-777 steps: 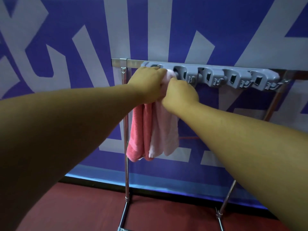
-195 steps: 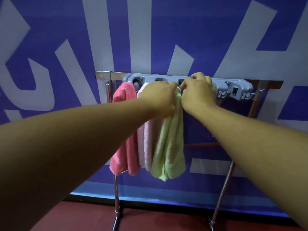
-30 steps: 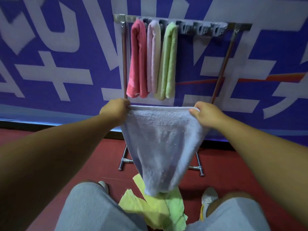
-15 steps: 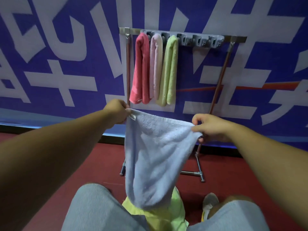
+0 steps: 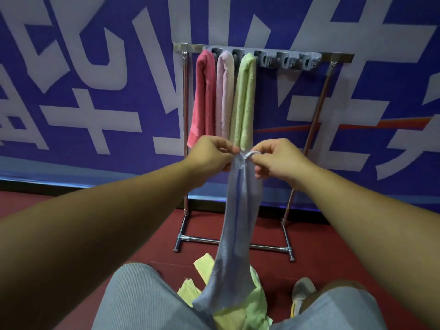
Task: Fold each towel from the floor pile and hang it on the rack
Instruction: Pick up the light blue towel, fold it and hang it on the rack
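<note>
A light blue towel [image 5: 238, 225] hangs folded lengthwise in front of me. My left hand [image 5: 210, 154] and my right hand [image 5: 273, 159] pinch its top corners, held close together at chest height. Its lower end drapes over the yellow and green towels [image 5: 247, 308] piled on the floor between my knees. Behind stands the rack [image 5: 335, 57] with a grey clip strip. A red towel [image 5: 202, 98], a pale pink towel [image 5: 225, 91] and a light green towel [image 5: 244, 98] hang side by side from its left clips.
The right clips [image 5: 288, 61] of the strip hold nothing. The rack's metal feet [image 5: 262, 246] rest on the red floor. A blue banner wall [image 5: 95, 79] with large white letters stands right behind the rack. My knees and one shoe [image 5: 302, 290] fill the bottom of the view.
My hands have come together, bringing the blue towel's top corners side by side; the towel now hangs as a narrow folded strip instead of spread wide.
</note>
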{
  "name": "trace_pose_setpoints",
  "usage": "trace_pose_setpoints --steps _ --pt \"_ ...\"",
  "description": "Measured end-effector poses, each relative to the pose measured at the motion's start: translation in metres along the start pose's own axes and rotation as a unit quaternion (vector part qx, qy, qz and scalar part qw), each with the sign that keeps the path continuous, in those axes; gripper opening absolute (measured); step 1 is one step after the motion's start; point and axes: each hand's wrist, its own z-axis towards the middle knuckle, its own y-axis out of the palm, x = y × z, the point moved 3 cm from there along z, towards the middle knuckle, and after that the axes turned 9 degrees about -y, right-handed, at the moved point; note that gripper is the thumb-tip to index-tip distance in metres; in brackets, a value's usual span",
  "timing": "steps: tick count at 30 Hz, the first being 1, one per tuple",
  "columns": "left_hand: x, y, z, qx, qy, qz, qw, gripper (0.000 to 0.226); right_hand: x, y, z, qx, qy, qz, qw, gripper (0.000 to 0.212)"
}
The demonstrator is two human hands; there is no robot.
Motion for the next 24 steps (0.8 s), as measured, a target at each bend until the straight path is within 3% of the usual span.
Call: trace_pose_setpoints --steps 3,8,11,14,16,19,23,24 --pt "0.007 0.009 -0.007 -0.014 0.021 -0.006 1.0 0.015 -0.008 -0.001 0.001 0.045 -0.047 -0.062 0.996 0.015" --pt "0.011 0.011 -0.011 -0.047 0.039 -0.002 0.998 0.012 -0.015 -0.007 -0.002 0.05 -0.064 -0.106 0.991 0.019" --pt "0.014 0.013 -0.017 -0.027 0.062 0.053 0.996 0.015 -0.015 -0.004 -0.002 0.033 -0.075 -0.086 0.993 0.019" --pt "0.016 0.008 -0.014 0.013 0.08 0.1 0.992 0.013 -0.008 -0.004 0.0 0.019 -0.068 -0.089 0.994 0.041" --pt "0.018 0.003 -0.012 0.022 0.078 0.109 0.991 0.012 -0.002 -0.006 0.002 -0.039 -0.05 -0.171 0.983 0.048" --pt "0.025 -0.007 -0.012 0.035 0.071 0.11 0.991 0.013 0.014 -0.008 -0.003 -0.171 -0.014 -0.333 0.927 0.042" --pt "0.034 -0.017 -0.011 0.012 0.066 0.11 0.992 0.013 0.036 -0.012 -0.014 -0.245 -0.034 -0.342 0.907 0.013" --pt "0.035 -0.018 -0.011 0.0 0.066 0.116 0.991 0.014 0.039 -0.011 -0.016 -0.258 -0.036 -0.343 0.902 0.017"
